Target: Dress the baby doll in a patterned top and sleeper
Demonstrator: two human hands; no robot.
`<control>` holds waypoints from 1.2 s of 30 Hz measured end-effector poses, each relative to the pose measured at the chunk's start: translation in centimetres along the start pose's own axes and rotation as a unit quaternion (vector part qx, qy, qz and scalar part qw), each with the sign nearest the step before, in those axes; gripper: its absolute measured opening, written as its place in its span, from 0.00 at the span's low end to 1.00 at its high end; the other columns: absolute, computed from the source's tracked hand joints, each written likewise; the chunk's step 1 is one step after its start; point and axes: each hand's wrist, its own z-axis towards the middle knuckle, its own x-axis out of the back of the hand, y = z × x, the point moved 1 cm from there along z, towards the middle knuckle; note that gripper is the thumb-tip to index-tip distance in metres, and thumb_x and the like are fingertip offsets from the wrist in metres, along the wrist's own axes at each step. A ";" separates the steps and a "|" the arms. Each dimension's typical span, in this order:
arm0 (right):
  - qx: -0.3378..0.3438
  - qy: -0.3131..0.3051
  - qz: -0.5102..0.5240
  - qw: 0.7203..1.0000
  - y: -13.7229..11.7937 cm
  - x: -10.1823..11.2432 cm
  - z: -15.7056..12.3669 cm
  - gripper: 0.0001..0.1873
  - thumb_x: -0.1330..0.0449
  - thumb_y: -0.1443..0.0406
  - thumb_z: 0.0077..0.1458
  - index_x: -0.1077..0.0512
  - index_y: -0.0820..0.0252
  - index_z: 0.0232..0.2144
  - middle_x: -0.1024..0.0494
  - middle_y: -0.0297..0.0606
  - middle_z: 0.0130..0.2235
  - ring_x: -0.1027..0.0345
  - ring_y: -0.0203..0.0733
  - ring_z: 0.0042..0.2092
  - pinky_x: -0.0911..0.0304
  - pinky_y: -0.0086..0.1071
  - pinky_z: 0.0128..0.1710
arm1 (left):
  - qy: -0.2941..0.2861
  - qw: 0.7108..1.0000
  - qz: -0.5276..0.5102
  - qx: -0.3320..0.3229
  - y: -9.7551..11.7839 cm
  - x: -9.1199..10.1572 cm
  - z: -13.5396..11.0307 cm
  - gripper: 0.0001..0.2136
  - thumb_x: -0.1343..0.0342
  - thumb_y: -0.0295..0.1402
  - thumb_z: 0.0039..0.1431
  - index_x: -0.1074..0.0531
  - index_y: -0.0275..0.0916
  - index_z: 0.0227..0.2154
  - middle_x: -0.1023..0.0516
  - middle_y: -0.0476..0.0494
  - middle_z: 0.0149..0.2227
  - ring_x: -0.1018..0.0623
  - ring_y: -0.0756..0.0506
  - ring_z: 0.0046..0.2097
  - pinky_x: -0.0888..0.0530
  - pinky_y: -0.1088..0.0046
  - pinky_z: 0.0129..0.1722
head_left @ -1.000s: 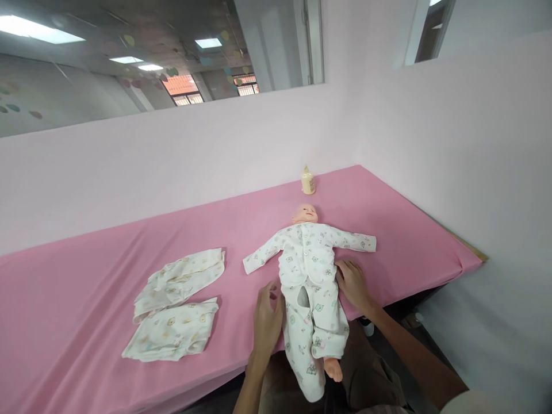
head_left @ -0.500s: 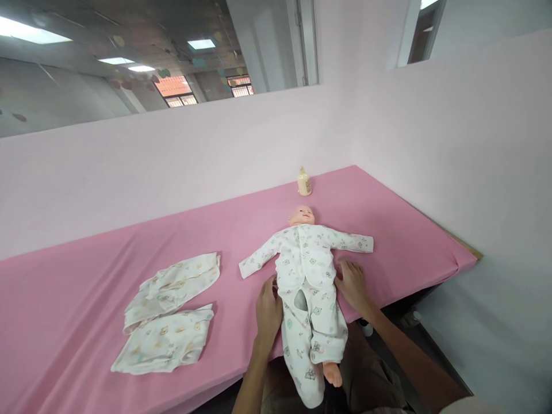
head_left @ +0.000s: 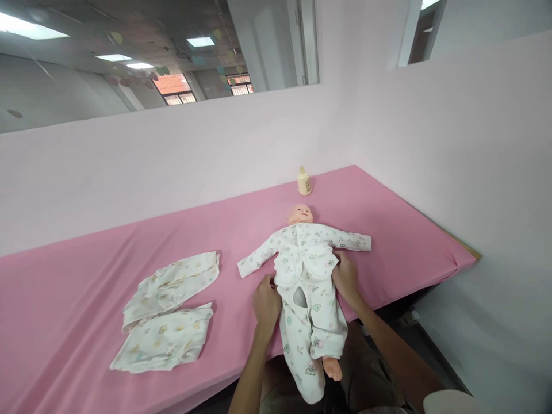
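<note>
A baby doll [head_left: 307, 270] in a white printed shirt and trousers lies on its back on the pink table [head_left: 388, 230], legs hanging over the front edge, one bare foot showing. My left hand [head_left: 266, 302] is curled at the doll's left waist, fingers closed on the trousers' waistband. At the other side of the waist, my right hand [head_left: 344, 275] grips the waistband too, under the shirt hem.
Two folded pieces of printed baby clothing [head_left: 170, 313] lie on the table to the left of the doll. A small cream bottle [head_left: 304, 181] stands by the back wall behind the doll's head. Pale partition walls close the back and right.
Both hands have moved in from beside the doll's hips to its waist and closed on the waistband. The shirt hem has bunched up a little.
</note>
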 end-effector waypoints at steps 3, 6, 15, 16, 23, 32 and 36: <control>-0.009 -0.002 -0.009 1.000 -0.5 -0.1 0.4 0.13 0.47 0.59 0.57 0.28 0.59 0.39 0.20 0.44 0.38 0.28 0.50 0.38 0.40 0.37 0.35 | -0.008 0.999 0.031 0.001 -0.2 -0.1 0.1 0.06 0.53 0.30 0.58 0.31 0.39 0.35 0.21 0.41 0.35 0.24 0.40 0.37 0.37 0.71 0.30; -0.007 -0.015 -0.041 0.999 0.2 0.0 0.7 0.08 0.47 0.62 0.56 0.29 0.58 0.34 0.20 0.41 0.33 0.30 0.48 0.34 0.43 0.35 0.32 | -0.008 0.998 0.056 0.004 -0.4 -0.3 0.1 0.04 0.53 0.30 0.59 0.33 0.40 0.32 0.22 0.42 0.33 0.25 0.41 0.36 0.38 0.72 0.29; 0.102 0.024 -0.199 0.974 2.2 0.3 -0.4 0.13 0.52 0.75 0.48 0.34 0.58 0.33 0.28 0.44 0.34 0.37 0.50 0.40 0.45 0.40 0.41 | -0.009 0.994 0.098 -0.038 -0.7 -0.8 0.3 0.08 0.56 0.30 0.61 0.32 0.38 0.38 0.23 0.39 0.38 0.25 0.40 0.39 0.39 0.71 0.31; 0.095 0.020 -0.213 0.972 2.1 0.3 -0.6 0.13 0.52 0.76 0.48 0.34 0.58 0.33 0.29 0.44 0.35 0.37 0.51 0.41 0.45 0.42 0.41 | -0.011 0.994 0.102 -0.047 -0.6 -0.8 0.3 0.08 0.55 0.30 0.61 0.32 0.38 0.39 0.23 0.39 0.39 0.25 0.39 0.40 0.39 0.70 0.31; 0.144 -0.020 -0.264 0.954 2.2 1.4 -1.8 0.07 0.49 0.73 0.51 0.37 0.56 0.27 0.30 0.42 0.30 0.38 0.51 0.38 0.45 0.42 0.39 | -0.025 0.991 0.087 -0.098 -0.9 -0.6 0.2 0.08 0.56 0.29 0.61 0.31 0.37 0.34 0.23 0.40 0.35 0.25 0.41 0.37 0.37 0.70 0.32; 0.261 -0.059 -0.284 0.921 1.5 3.4 -3.5 0.06 0.48 0.70 0.58 0.32 0.59 0.33 0.27 0.43 0.35 0.37 0.49 0.39 0.43 0.42 0.41 | 0.014 0.975 0.102 -0.198 -0.7 2.4 -1.8 0.13 0.57 0.27 0.62 0.30 0.39 0.45 0.24 0.41 0.38 0.25 0.42 0.39 0.30 0.67 0.36; 0.311 -0.037 -0.209 0.926 -1.0 4.3 -3.2 0.11 0.48 0.67 0.63 0.31 0.61 0.46 0.27 0.43 0.41 0.36 0.47 0.44 0.42 0.39 0.44 | 0.096 0.943 0.086 -0.308 1.3 3.7 -2.6 0.12 0.56 0.31 0.67 0.33 0.41 0.49 0.25 0.42 0.44 0.25 0.43 0.44 0.28 0.66 0.41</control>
